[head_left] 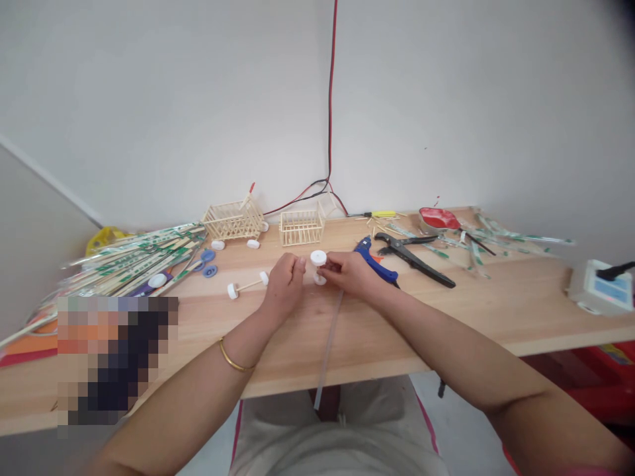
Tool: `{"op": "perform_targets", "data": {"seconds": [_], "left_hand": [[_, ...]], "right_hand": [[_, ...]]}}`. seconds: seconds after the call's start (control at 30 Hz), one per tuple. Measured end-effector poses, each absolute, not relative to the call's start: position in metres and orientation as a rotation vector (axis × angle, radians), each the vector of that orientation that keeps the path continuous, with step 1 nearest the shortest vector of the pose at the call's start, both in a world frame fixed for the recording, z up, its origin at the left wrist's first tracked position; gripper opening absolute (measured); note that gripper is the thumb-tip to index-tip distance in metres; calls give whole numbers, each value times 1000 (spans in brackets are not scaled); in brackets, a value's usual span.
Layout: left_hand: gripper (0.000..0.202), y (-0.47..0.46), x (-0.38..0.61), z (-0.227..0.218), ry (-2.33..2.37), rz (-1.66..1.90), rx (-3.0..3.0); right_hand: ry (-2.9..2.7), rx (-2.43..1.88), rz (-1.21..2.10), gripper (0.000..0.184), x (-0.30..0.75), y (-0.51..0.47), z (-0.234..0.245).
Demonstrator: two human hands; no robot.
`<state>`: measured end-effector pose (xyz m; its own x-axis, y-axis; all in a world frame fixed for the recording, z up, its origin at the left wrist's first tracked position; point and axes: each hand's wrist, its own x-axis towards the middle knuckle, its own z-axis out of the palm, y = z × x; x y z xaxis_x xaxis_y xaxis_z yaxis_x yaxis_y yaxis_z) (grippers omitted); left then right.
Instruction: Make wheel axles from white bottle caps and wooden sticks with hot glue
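My right hand (pixel 347 274) is closed in a pinch beside a white bottle cap (pixel 318 258). A second white cap (pixel 320 278) shows just below it; what joins them is hidden by my fingers. Close by on the left, my left hand (pixel 285 284) is curled shut, and anything in its fingers is hidden. To its left lies a wooden stick axle (pixel 249 285) with a white cap on each end. A translucent glue stick (pixel 330 350) extends from near my right hand past the table's front edge. A blue glue gun (pixel 376 262) lies just beyond my right hand.
At the back stand a stick-built cart (pixel 234 221) on white wheels and a small stick basket (pixel 301 228). Wrapped chopsticks (pixel 143 258) and blue caps (pixel 209 271) lie left. Black-handled cutters (pixel 419 259), a red-topped container (pixel 439 219) and a white power box (pixel 602 287) are right.
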<state>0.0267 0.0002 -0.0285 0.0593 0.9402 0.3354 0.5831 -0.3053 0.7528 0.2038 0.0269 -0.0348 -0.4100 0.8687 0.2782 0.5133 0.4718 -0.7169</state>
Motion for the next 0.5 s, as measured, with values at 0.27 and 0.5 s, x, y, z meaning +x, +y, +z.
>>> {"op": "perform_targets", "data": {"seconds": [0.27, 0.5], "left_hand": [[34, -1, 26, -27, 1509, 1131, 1946], [35, -1, 26, -26, 1503, 1133, 1983]], "right_hand": [[-2084, -1148, 714, 18, 203, 25, -31], [-2069, -1135, 738, 16, 203, 26, -33]]}}
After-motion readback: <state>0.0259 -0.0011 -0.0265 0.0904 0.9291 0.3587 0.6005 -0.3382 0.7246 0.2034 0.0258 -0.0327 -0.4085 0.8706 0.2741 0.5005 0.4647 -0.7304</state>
